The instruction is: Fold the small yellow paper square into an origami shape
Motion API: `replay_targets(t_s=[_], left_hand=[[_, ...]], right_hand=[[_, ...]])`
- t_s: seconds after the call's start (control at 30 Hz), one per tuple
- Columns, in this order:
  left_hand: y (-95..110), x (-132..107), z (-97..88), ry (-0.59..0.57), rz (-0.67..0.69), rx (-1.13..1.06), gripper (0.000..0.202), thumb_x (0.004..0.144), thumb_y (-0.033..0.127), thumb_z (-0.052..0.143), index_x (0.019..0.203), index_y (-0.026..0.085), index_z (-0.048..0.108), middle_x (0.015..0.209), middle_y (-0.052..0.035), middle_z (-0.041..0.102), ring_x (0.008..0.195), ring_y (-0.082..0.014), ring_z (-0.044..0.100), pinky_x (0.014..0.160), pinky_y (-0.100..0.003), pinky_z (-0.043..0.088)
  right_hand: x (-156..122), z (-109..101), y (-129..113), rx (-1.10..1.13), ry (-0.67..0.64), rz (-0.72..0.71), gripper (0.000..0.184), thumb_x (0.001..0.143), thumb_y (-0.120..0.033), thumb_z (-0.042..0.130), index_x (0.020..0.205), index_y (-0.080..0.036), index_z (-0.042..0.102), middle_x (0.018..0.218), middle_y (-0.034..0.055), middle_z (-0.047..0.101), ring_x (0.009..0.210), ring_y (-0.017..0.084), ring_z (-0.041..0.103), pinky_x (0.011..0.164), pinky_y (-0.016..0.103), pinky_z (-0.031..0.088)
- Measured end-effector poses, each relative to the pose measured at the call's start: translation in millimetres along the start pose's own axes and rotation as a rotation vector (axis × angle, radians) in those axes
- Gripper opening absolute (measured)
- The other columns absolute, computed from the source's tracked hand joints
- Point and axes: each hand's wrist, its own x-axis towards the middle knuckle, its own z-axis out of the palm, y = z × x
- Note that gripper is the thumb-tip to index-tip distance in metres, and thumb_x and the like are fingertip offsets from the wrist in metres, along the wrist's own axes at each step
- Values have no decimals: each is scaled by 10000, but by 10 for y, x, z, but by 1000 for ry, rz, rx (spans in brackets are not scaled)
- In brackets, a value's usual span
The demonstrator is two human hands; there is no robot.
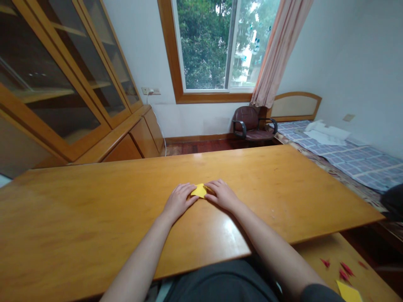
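A small folded yellow paper (199, 191) lies on the wooden table (94, 218) in front of me. My left hand (178, 201) rests palm down with its fingertips pressing the paper's left edge. My right hand (221, 193) lies flat on the other side, its fingers pressing the paper's right part. Both hands partly cover the paper, so its full shape is hidden.
A lower wooden surface (317, 256) at the right carries small red folded papers (344, 270) and a yellow sheet (349, 292). A glass-door cabinet (63, 84) stands at the left, a dark armchair (252, 123) under the window, and a bed (346, 157) at the right.
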Motion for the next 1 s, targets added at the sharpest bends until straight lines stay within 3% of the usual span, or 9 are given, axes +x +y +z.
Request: replay_targets(t_s=[0.4, 0.57, 0.73, 0.93, 1.0], left_hand=[[-21, 11, -34, -12, -27, -17, 321, 958, 440, 549, 1165, 237, 688, 1190, -72, 710, 1151, -252, 620, 1046, -455, 483], [49, -9, -88, 46, -12, 17, 234, 930, 266, 571, 1124, 265, 702, 1079, -74, 641, 991, -214, 620, 897, -371, 539], [71, -22, -83, 61, 6, -26, 204, 945, 228, 526, 1019, 250, 715, 979, -45, 617, 855, -157, 626, 793, -280, 535], [74, 3, -147, 268, -43, -226, 158, 935, 222, 554, 970, 219, 707, 950, -34, 676, 902, -161, 660, 833, -285, 541], [71, 6, -177, 342, -66, -288, 148, 931, 223, 564, 947, 216, 711, 963, -36, 689, 921, -164, 664, 854, -301, 544]], right_hand=[[15, -17, 19, 44, -16, -29, 437, 961, -505, 550, 1266, -211, 657, 1214, 111, 679, 1075, 245, 565, 970, 409, 446], [19, 5, 40, 50, -14, -16, 486, 909, -535, 619, 1280, -223, 651, 1216, 122, 670, 1076, 263, 552, 968, 431, 452], [23, 31, 59, 53, -11, -24, 535, 873, -569, 647, 1276, -218, 652, 1218, 118, 671, 1071, 266, 552, 971, 429, 456], [0, 0, 79, 281, 110, 46, 378, 1018, -427, 461, 1271, -217, 647, 1201, 103, 658, 1128, 211, 580, 1020, 393, 450], [-10, -8, 93, 409, 166, 98, 362, 1015, -389, 467, 1282, -213, 637, 1153, 94, 664, 1046, 182, 620, 968, 359, 486]])
